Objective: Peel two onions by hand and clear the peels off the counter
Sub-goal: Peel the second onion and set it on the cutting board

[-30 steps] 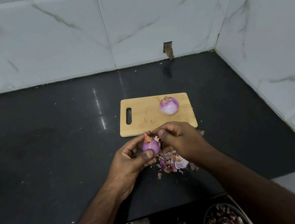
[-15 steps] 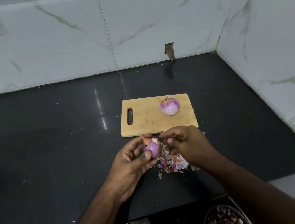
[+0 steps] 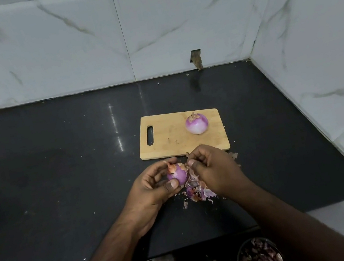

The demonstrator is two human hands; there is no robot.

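Bin of onion scraps, dark round container (image 3: 261,257), sits on the floor below the black stone counter (image 3: 59,173) edge, bottom right; peels must end up there, and sweeping carelessly could drop them on the floor beside it. Left hand (image 3: 153,188) curls round the small purple half-peeled onion (image 3: 177,174), thumb pressed on its front, held just above the counter. Right hand (image 3: 213,169) pinches a strip of dry papery skin (image 3: 191,173) at the onion's right side. Risk: thin skin tears short and leaves orange patches near the tip; a hard tug could also slip the slick bulb out of the left grip. Pile of loose purple-white peels (image 3: 198,192) lies on the counter under the hands, small flakes scattered around, easy to miss at cleanup. Further back, peeled purple-white onion (image 3: 196,123) rests on the rectangular wooden cutting board (image 3: 167,135), could roll if bumped.
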